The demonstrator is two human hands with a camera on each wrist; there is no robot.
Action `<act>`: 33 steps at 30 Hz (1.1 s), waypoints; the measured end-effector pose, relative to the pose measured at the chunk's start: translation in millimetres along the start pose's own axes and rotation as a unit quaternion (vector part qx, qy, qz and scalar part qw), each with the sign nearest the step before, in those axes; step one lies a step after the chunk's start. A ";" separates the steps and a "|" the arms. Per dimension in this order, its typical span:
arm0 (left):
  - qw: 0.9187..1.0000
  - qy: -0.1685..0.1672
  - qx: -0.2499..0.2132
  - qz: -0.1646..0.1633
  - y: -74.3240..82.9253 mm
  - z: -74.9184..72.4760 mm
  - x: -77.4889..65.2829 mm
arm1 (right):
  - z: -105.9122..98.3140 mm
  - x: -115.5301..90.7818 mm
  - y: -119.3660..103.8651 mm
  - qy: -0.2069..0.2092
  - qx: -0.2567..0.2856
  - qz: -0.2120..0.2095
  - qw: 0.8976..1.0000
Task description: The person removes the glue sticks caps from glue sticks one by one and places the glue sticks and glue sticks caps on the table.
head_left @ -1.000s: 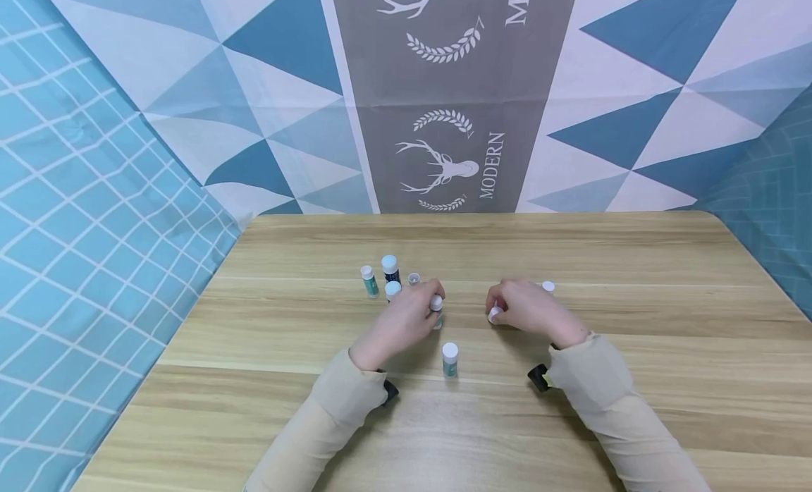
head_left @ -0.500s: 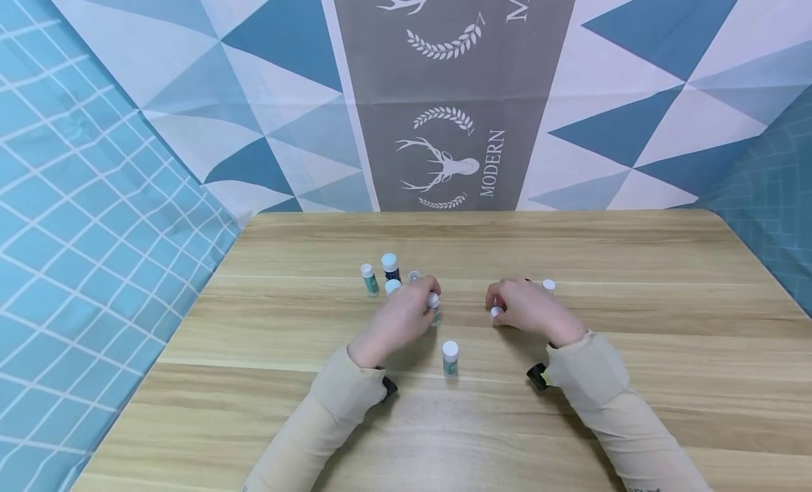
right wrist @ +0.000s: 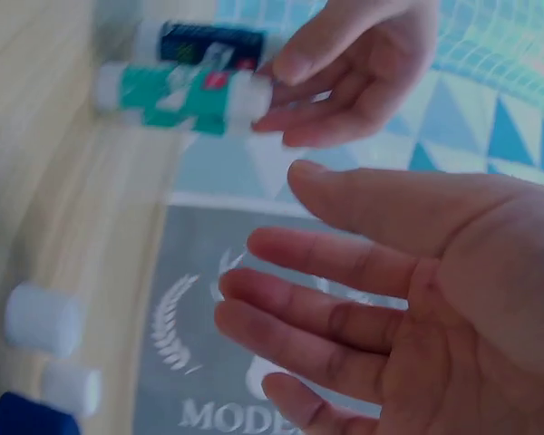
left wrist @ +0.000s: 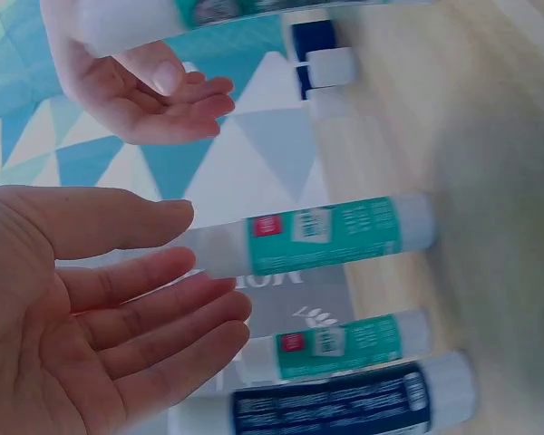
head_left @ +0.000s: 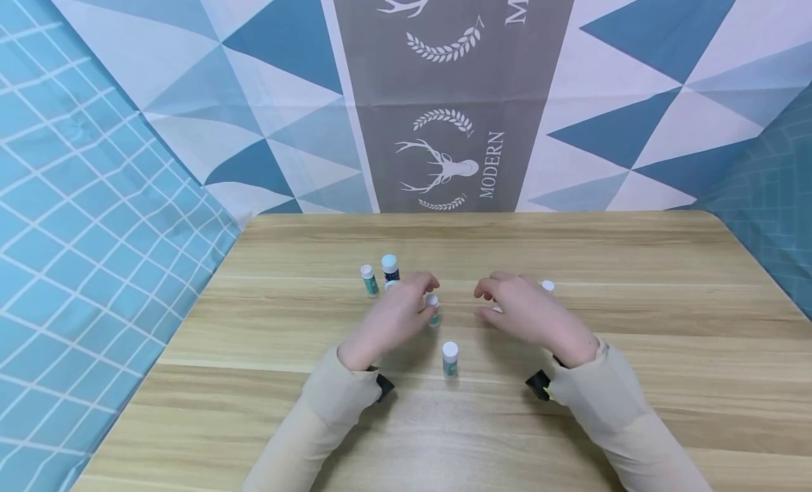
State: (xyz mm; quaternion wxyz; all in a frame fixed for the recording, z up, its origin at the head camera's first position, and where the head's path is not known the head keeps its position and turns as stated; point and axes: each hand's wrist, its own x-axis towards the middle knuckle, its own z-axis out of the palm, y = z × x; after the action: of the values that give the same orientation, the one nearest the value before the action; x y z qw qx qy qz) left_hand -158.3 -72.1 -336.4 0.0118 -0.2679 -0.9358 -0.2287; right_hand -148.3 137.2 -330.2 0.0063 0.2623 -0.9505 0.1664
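My left hand [head_left: 392, 316] has its fingers spread beside an upright green-labelled glue stick [head_left: 433, 311]. In the left wrist view the thumb and fingertips lie around the white upper end of that glue stick [left wrist: 326, 236], not pinching it. My right hand [head_left: 533, 310] is also spread, palm towards the left hand, with nothing in its fingers. Partly hidden behind its thumb is a small white piece [head_left: 497, 309]. The right wrist view shows two white cap-like pieces, a larger one [right wrist: 43, 319] and a smaller one [right wrist: 71, 387], below its fingers.
Another green-labelled glue stick [head_left: 450, 359] stands in front, between the forearms. Behind the left hand are a green-labelled stick [head_left: 369, 281] and a navy-labelled one [head_left: 390, 268]. A white-topped item [head_left: 548, 286] shows past the right hand. A patterned cloth [head_left: 444, 90] borders the wooden table [head_left: 634, 266].
Both hands have opened. The left has let go of the green-labelled glue stick, which shifted slightly left, and the right has released the small white piece.
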 end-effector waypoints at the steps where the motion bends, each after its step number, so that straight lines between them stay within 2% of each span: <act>1: 1.000 0.005 -0.003 0.002 0.7 -2.2 -0.9 | -1.8 -1.4 -4.1 0.001 0.004 -0.008 1.000; 6: 1.000 0.009 -0.014 0.016 5.7 -14.3 -6.7 | -6.9 -8.0 -21.4 -0.004 0.015 -0.043 0.999; 13: 1.000 -0.012 0.016 0.019 8.0 -25.4 -13.9 | -3.5 -12.9 -41.2 -0.034 0.002 -0.080 0.996; 19: 0.999 -0.032 0.022 0.025 6.0 -24.8 -14.5 | 7.1 -12.1 -47.7 -0.043 -0.016 -0.111 0.993; 25: 0.998 -0.060 0.029 0.022 5.3 -23.4 -13.0 | 14.3 -11.6 -48.8 -0.024 -0.047 -0.154 0.987; 33: 0.994 -0.087 0.041 0.049 4.9 -22.7 -13.1 | 17.5 -11.2 -47.7 -0.009 -0.063 -0.155 0.986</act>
State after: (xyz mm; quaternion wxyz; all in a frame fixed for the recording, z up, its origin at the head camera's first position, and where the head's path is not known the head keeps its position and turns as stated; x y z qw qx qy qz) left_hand -146.9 -84.8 -315.9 -0.0477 -0.3314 -0.9276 -0.1654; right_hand -113.4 98.6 -332.9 0.0401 0.4071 -0.9069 0.1011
